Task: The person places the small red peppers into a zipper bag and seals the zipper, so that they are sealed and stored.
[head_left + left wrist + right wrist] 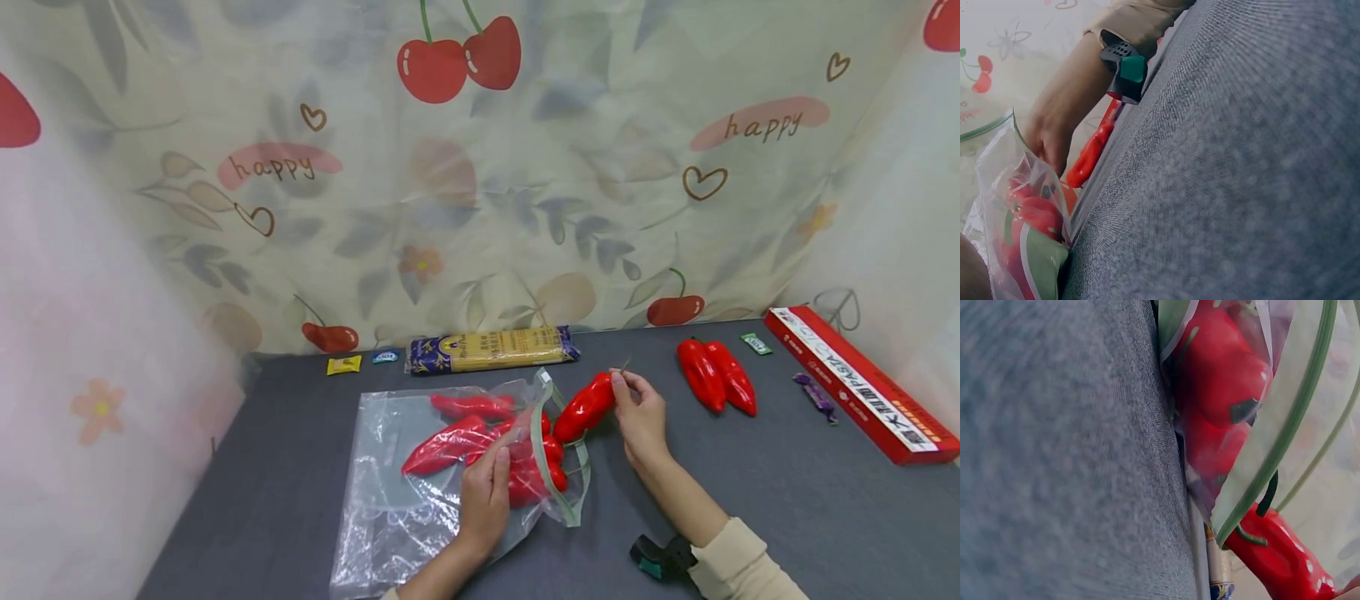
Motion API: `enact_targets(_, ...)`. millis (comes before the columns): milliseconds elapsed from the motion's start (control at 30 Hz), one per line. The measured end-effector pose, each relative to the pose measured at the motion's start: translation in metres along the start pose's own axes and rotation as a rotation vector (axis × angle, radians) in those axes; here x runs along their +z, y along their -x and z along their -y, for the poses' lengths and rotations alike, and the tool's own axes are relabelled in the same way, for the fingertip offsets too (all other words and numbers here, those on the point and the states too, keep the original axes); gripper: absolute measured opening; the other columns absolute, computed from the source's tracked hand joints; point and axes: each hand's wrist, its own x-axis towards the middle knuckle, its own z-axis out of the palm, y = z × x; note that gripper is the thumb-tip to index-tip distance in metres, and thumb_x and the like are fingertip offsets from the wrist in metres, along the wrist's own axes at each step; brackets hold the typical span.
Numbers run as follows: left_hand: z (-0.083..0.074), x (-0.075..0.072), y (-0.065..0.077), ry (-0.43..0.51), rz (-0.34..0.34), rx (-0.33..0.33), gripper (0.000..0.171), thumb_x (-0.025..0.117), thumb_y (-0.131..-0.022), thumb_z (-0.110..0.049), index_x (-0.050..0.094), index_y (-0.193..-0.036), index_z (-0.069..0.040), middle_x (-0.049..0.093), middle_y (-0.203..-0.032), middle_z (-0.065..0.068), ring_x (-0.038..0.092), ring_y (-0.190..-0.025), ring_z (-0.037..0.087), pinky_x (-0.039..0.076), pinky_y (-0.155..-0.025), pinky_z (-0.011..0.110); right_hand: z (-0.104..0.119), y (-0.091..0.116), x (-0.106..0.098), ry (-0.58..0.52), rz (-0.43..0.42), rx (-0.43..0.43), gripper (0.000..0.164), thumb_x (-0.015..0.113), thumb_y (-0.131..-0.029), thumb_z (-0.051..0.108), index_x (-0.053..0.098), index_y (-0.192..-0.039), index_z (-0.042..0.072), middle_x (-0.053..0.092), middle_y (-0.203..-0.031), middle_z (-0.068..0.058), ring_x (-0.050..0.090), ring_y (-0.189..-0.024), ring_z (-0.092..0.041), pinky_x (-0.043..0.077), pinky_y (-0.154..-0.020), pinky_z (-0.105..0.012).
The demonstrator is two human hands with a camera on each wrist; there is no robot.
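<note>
A clear zip bag lies with its green-edged mouth facing right. Inside are several glossy red peppers, also visible through the plastic in the right wrist view. My left hand grips the bag near its mouth, thumb on top. At the mouth, my right hand pinches another red pepper by its stem end. This pepper slants down to the left, its lower end right at the bag's rim. In the right wrist view, a red pepper shows just beyond the green zip strip.
Two red peppers lie to the right, near a red pasta box, a purple wrapped candy and a green packet. At the back are a noodle pack, a yellow packet and a blue one, before a printed curtain.
</note>
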Motion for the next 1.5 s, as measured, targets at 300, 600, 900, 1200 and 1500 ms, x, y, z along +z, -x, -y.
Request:
enact_targets(300, 0.000, 0.002, -0.001, -0.068, -0.045, 0.032, 0.031, 0.055, -0.085, 0.006, 0.062, -0.114, -0.001, 0.068, -0.108, 0.010, 0.065, -0.101, 0.021, 0.046, -0.091, 0.015, -0.004, 0.003, -0.007, -0.093, 0.123, 0.216, 0.020, 0.059, -0.089, 0.014, 0.056, -0.103, 0.000, 0.064, -0.083, 0.013, 0.061, -0.075, 0.000, 0.054, -0.070, -0.018)
enact_targets(600, -0.004, -0.001, -0.006, -0.068, -0.078, 0.108, 0.036, 0.053, -0.085, 0.008, 0.060, -0.118, -0.003, 0.066, -0.113, 0.010, 0.063, -0.104, 0.022, 0.046, -0.093, 0.018, -0.010, 0.009, 0.003, 0.274, 0.296, 0.097, 0.034, 0.073, -0.077, 0.024, 0.067, -0.096, -0.004, 0.071, -0.089, 0.003, 0.062, -0.075, -0.003, 0.052, -0.071, -0.020)
enact_targets(900, -0.004, -0.004, -0.006, -0.043, -0.081, 0.113, 0.034, 0.051, -0.086, 0.007, 0.060, -0.118, -0.002, 0.070, -0.100, 0.010, 0.066, -0.088, 0.017, 0.049, -0.085, 0.017, -0.011, 0.021, 0.029, 0.314, 0.419, 0.073, 0.029, 0.072, -0.078, 0.017, 0.068, -0.097, -0.004, 0.072, -0.090, -0.008, 0.066, -0.077, -0.008, 0.054, -0.070, -0.023)
enact_targets(1200, -0.002, 0.000, -0.002, -0.011, -0.081, 0.049, 0.032, 0.049, -0.089, 0.004, 0.060, -0.118, -0.003, 0.068, -0.109, 0.010, 0.065, -0.097, 0.019, 0.047, -0.089, 0.017, -0.015, 0.018, 0.023, 0.226, 0.443, 0.152, 0.038, 0.068, -0.082, 0.017, 0.061, -0.111, -0.007, 0.072, -0.095, -0.006, 0.066, -0.083, -0.006, 0.055, -0.080, -0.028)
enact_targets(1500, -0.005, -0.001, -0.006, -0.018, -0.088, 0.051, 0.033, 0.051, -0.084, 0.011, 0.061, -0.114, 0.001, 0.068, -0.107, 0.012, 0.065, -0.099, 0.024, 0.045, -0.092, 0.014, 0.003, -0.015, -0.012, 0.084, 0.392, 0.139, 0.050, 0.062, -0.087, 0.016, 0.046, -0.128, -0.008, 0.070, -0.098, 0.006, 0.066, -0.093, -0.006, 0.052, -0.086, -0.027)
